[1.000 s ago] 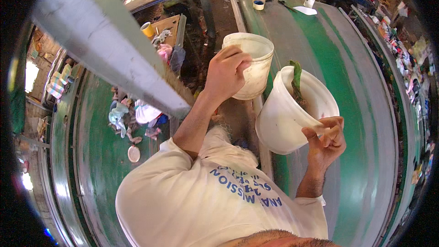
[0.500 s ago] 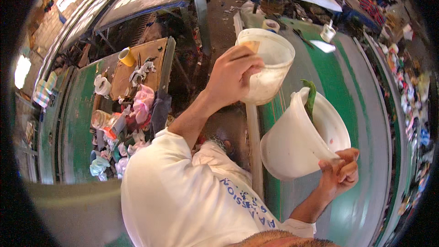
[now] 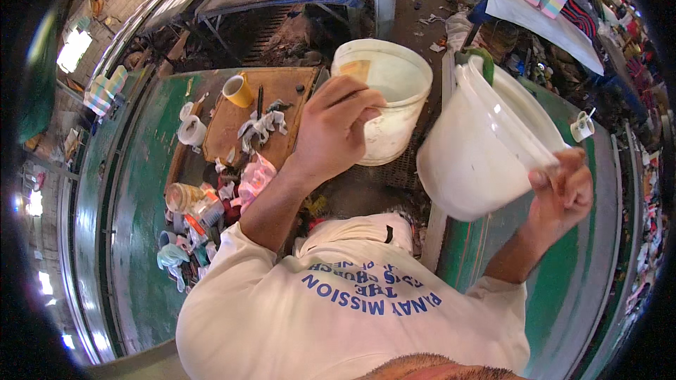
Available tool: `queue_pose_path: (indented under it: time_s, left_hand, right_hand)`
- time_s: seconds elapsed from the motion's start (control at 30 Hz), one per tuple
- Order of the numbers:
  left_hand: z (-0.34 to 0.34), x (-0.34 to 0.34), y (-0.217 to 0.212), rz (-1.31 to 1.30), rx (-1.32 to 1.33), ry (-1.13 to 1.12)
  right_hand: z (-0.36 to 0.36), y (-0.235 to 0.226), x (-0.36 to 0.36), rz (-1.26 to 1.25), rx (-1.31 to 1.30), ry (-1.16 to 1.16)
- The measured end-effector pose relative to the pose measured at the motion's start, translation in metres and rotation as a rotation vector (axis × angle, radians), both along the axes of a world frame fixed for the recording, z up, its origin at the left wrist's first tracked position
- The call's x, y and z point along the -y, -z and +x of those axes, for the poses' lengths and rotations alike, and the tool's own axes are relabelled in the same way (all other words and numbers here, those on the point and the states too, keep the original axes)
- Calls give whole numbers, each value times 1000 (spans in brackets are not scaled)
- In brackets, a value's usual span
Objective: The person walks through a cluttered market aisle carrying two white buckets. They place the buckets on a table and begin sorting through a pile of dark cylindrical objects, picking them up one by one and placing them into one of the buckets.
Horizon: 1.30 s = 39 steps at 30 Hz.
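Observation:
My left hand pinches the rim of a white plastic bucket, which is smeared inside and has a tan patch on its inner wall. It hangs over the gap between two green tables. My right hand grips the rim of a second white bucket, tilted over the edge of the right-hand table. A curved green strip pokes over that bucket's far rim; where its lower end lies is hidden. The two buckets are apart, side by side.
On the left, a brown board bears a yellow mug and soiled rags. Near it are a white pot, a jar and a pink bag. A white cup stands on the right table.
The view has turned left, bringing more of the left table in. Both buckets have swung left with my hands, the left one now over the gap. Both grips stay the same.

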<state>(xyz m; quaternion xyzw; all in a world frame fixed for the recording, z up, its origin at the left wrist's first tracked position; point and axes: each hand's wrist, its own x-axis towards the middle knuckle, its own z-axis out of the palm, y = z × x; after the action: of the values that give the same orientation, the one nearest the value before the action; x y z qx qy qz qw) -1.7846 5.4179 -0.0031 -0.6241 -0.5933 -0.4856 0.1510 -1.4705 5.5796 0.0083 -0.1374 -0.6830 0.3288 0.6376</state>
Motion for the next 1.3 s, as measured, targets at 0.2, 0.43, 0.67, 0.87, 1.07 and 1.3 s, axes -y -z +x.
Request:
queue_pose_path:
  time_s: [0.2,0.43,0.67,0.87,1.07,1.3]
  left_hand:
    - [-56,-31,-5,-14,32,-128]
    - [-147,-103,10,-42,153,-110]
    - [-232,-199,22,-119,168,-86]
    - [-288,-277,15,-175,204,-63]
    - [-324,-369,24,-120,239,27]
    - [-345,-494,79,-189,220,205]
  right_hand:
    - [-99,-9,-65,22,62,17]
    - [-197,1,-136,-152,139,-2]
    - [-250,5,-216,-263,231,9]
    - [-275,-15,-278,-235,263,154]
    - [-309,-33,-349,-205,234,313]
    - [-330,-13,-443,-333,249,421]
